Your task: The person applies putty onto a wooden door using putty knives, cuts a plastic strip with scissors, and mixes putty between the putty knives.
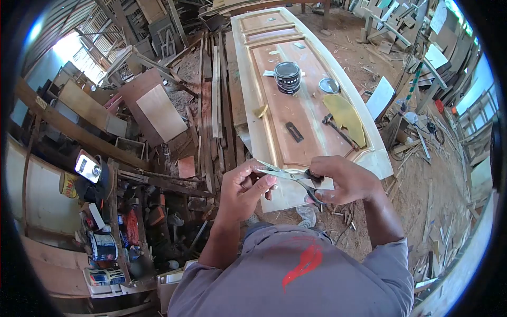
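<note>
My right hand [346,179] is closed on the handles of a pair of scissors [282,174], whose blades are apart and point left. At the blades, my left hand [245,191] has its fingers pinched together; what they hold is too small to make out. Beyond both hands lies a panelled wooden door [274,121]. On it stand a dark can [287,77] and a round lid [329,85]. A yellowish sheet [346,117], a hammer-like tool [339,131] and a small dark block [294,132] also rest on the door.
Long timber strips [215,92] lie left of the door. Farther left are boards [161,113] and a cluttered shelf with a blue-labelled tin [104,246]. A white board [380,98] leans at the right. Wood scraps litter the ground.
</note>
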A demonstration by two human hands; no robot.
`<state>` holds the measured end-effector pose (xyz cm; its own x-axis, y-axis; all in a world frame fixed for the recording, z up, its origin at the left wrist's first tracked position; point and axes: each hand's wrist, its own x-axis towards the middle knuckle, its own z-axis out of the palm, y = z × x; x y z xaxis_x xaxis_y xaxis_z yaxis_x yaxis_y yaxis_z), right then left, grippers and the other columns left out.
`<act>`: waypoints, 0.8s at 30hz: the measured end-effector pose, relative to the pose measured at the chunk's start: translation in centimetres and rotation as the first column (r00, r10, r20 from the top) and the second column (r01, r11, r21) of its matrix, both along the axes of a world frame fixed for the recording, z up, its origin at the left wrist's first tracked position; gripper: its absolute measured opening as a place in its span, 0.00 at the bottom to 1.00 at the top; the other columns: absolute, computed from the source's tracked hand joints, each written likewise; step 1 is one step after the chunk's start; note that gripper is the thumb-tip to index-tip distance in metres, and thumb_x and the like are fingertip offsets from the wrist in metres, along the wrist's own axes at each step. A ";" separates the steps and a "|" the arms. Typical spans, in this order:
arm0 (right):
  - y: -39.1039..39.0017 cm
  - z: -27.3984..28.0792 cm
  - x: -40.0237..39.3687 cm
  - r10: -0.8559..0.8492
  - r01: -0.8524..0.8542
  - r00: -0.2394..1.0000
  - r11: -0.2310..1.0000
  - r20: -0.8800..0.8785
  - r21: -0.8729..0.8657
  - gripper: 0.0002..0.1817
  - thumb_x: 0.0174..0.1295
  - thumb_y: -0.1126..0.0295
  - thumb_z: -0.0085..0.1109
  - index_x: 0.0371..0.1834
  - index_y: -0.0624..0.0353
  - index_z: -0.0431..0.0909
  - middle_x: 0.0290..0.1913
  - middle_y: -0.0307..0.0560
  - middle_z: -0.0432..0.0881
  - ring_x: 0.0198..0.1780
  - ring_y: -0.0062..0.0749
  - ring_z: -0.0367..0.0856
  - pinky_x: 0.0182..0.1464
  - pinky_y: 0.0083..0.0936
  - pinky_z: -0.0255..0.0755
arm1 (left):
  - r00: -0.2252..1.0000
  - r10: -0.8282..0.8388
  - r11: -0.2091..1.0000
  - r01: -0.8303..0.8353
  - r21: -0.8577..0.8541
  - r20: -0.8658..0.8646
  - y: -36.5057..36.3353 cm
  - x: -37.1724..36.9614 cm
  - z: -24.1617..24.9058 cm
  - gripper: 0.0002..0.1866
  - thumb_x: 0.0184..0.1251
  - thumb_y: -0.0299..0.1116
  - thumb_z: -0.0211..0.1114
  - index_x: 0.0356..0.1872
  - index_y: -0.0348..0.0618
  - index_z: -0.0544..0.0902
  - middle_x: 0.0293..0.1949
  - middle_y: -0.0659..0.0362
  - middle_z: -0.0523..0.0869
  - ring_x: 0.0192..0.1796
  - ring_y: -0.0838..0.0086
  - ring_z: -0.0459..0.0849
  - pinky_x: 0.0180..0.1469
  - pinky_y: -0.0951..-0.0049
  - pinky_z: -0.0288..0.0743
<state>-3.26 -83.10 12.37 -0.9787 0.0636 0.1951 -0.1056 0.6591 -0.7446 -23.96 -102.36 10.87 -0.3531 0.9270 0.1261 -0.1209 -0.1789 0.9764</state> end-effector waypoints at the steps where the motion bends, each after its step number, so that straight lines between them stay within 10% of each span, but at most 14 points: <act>1: -0.3 0.4 -0.7 0.003 -0.003 1.000 1.000 -0.006 0.011 0.21 0.53 0.61 0.72 0.34 0.66 0.72 0.34 0.54 0.73 0.38 0.52 0.75 0.42 0.42 0.68 | 1.000 0.000 1.000 0.000 0.002 -0.014 -0.3 -0.4 0.2 0.04 0.74 0.23 0.68 0.43 0.32 0.84 0.34 0.58 0.86 0.33 0.81 0.82 0.34 0.77 0.78; 24: -2.9 3.1 -12.6 0.045 -0.046 0.999 0.997 0.019 0.068 0.23 0.51 0.58 0.77 0.37 0.64 0.76 0.34 0.53 0.76 0.39 0.53 0.78 0.42 0.42 0.68 | 0.995 0.041 0.999 -0.042 0.005 0.095 -4.4 -10.4 -0.2 0.04 0.74 0.24 0.69 0.43 0.33 0.84 0.34 0.61 0.86 0.35 0.84 0.82 0.35 0.80 0.77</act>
<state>-15.87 -85.98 15.43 -0.9835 0.0057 0.1807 -0.1245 0.7035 -0.6997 -34.36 -106.79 10.64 -0.4022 0.9104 0.0967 -0.2051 -0.1925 0.9596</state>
